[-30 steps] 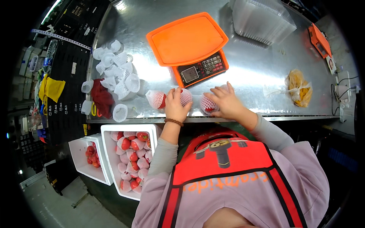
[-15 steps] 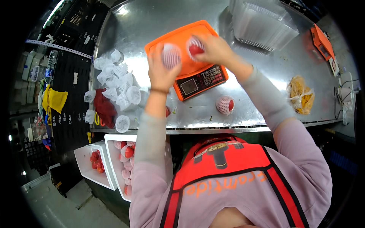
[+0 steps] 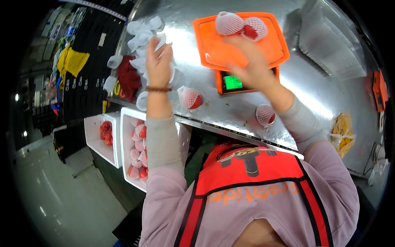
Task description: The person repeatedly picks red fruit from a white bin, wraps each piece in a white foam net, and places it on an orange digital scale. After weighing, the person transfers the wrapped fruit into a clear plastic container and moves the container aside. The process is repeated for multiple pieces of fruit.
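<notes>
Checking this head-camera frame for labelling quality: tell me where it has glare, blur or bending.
Head view: glare streaks the steel table right of the scale; the right hand over the orange tray is motion-blurred, the left hand sharper; the table edge bends with the fisheye, and the corners go black.

— What sort of place is this?

— A fruit packing station, the back of a produce shop or warehouse by the look of it.

— What shows it?

— A stainless steel worktable [image 3: 329, 103] bears an orange electronic weighing scale [image 3: 240, 45]. Red fruits in white foam net sleeves [image 3: 240, 24] lie on its tray. Loose foam nets [image 3: 142, 35] are heaped at the table's end, and white foam crates [image 3: 125, 136] of more red fruit stand below on a concrete floor [image 3: 49, 193].
</notes>
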The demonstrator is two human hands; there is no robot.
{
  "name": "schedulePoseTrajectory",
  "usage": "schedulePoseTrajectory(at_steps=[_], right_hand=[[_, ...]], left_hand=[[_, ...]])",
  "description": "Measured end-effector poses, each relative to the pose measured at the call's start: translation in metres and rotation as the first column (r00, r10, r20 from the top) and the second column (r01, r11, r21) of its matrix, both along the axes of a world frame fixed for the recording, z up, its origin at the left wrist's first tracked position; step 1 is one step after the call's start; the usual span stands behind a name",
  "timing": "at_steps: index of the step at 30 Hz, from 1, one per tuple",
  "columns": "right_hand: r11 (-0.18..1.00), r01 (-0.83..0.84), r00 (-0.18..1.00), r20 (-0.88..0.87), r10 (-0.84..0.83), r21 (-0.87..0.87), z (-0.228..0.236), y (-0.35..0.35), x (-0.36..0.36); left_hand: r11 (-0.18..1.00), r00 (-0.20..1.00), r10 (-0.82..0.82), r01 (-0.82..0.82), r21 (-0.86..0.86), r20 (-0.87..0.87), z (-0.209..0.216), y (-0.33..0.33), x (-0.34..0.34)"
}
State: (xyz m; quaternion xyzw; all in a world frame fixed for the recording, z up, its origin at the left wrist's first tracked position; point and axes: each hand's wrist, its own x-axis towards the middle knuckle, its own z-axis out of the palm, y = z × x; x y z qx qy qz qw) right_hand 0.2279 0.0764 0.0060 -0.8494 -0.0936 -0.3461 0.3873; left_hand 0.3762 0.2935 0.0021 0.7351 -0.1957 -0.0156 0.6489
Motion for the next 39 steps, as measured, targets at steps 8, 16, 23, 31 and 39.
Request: schedulePoseTrajectory(at_steps=[8, 16, 23, 31, 39], right_hand=[[0.859, -0.454, 0.810, -0.512, 0.286, -0.239, -0.113, 0.139, 0.018], [0.685, -0.509, 0.451, -0.516, 0.728, 0.521, -0.056, 0.167, 0.015], [0.769, -0.140, 0.655, -0.524, 0.544, 0.624, -0.047, 0.183, 0.009], [0.798, -0.141, 0.601, -0.590, 0.540, 0.586, -0.061, 0.169, 0.017], [0.858, -0.119, 0.674, -0.594, 0.439, 0.500, -0.056, 0.155, 0.005]], left_hand=[[0.756, 0.745, 0.654, -0.649, 0.086, -0.135, -0.076, 0.205, -0.087], [0.976, 0.883, -0.137, 0.041, -0.215, -0.450, -0.066, 0.142, -0.162], [0.898, 0.940, 0.003, -0.152, -0.413, -0.340, -0.045, 0.139, -0.137], [0.945, 0.853, -0.119, -0.059, -0.321, -0.508, -0.044, 0.144, -0.131], [0.946, 0.847, -0.107, -0.074, -0.315, -0.521, -0.058, 0.126, -0.135]])
